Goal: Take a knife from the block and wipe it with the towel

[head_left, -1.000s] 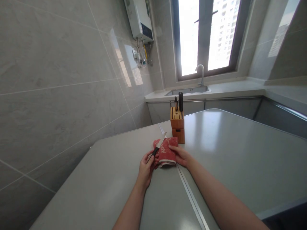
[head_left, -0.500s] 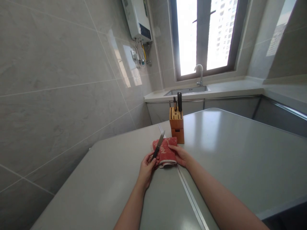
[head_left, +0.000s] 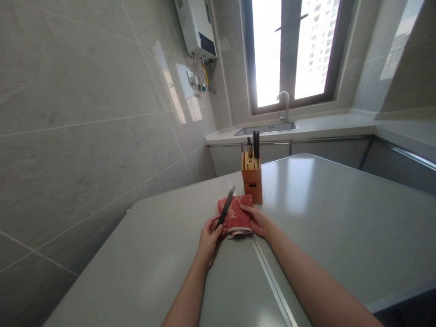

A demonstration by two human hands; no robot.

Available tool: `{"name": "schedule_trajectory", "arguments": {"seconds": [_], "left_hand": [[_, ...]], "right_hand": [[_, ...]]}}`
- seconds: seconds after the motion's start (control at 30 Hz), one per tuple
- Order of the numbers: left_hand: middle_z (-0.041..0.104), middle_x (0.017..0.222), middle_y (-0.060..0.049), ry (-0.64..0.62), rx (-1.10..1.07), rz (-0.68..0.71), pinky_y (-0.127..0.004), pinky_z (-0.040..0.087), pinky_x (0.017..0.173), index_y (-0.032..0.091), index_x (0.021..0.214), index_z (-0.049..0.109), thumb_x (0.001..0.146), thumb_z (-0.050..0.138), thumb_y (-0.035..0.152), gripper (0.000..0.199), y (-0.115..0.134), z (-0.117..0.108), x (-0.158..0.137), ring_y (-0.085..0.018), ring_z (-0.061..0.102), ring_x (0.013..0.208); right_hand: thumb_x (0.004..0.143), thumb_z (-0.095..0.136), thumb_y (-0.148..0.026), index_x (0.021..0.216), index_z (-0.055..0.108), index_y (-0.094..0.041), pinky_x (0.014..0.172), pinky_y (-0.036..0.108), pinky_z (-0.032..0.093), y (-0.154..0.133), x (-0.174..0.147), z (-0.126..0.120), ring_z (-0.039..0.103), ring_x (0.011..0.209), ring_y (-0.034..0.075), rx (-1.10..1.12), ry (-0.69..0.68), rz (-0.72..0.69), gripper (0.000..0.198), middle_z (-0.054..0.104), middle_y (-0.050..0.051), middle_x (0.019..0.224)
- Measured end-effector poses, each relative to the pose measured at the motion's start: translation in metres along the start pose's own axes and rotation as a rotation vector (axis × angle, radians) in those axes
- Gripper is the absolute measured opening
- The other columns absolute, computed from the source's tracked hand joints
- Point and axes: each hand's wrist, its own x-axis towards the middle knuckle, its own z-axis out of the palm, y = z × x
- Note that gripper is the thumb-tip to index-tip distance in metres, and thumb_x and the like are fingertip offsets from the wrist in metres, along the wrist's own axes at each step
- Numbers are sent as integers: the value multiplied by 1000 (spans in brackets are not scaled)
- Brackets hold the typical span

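My left hand (head_left: pixel 210 236) is closed round the black handle of a kitchen knife (head_left: pixel 226 206), its blade pointing up and away from me. A folded red towel (head_left: pixel 238 218) with pale lettering and a white edge lies just right of the knife, partly behind it. My right hand (head_left: pixel 258 220) grips the towel's right side, thumb on top and the other fingers hidden beneath. Right behind the towel stands a wooden knife block (head_left: pixel 252 179) with two black-handled tools (head_left: pixel 256 144) upright in it.
The pale table (head_left: pixel 163 254) has a metal-edged seam (head_left: pixel 272 277) running toward me. Beyond it is a counter (head_left: pixel 327 122) with a sink (head_left: pixel 265 129) and faucet (head_left: pixel 285 105) below a window. A water heater (head_left: pixel 197 29) hangs on the tiled left wall (head_left: pixel 85 81).
The knife has turned slightly in my left hand, its blade looking narrower and darker. Both hands, the towel and the knife block stay nearly where they were.
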Motion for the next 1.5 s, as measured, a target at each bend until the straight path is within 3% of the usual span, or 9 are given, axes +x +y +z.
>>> {"name": "schedule_trajectory", "arguments": {"seconds": [0.23,0.7,1.5], "left_hand": [[65,86,-6,7,2,1,-18,47,61,16,115,56,70,71,30,49,-1,0,1,-8,60,67],[64,86,-5,-1,33,-4,-19,46,61,16,115,56,72,70,29,47,-1,-1,1,-8,58,65],[63,82,-4,-12,58,23,-20,43,59,16,115,57,73,68,32,47,0,0,0,-8,55,63]], "right_hand": [[78,60,-15,96,58,-11,88,39,50,-3,-1,4,69,77,19,60,10,74,18,71,9,87],[80,56,-18,100,57,-9,92,45,47,-3,-1,4,68,85,23,50,3,97,22,71,14,94],[81,54,-20,102,58,-8,93,43,47,-4,-3,6,68,87,23,42,-21,109,23,71,14,95]]}}
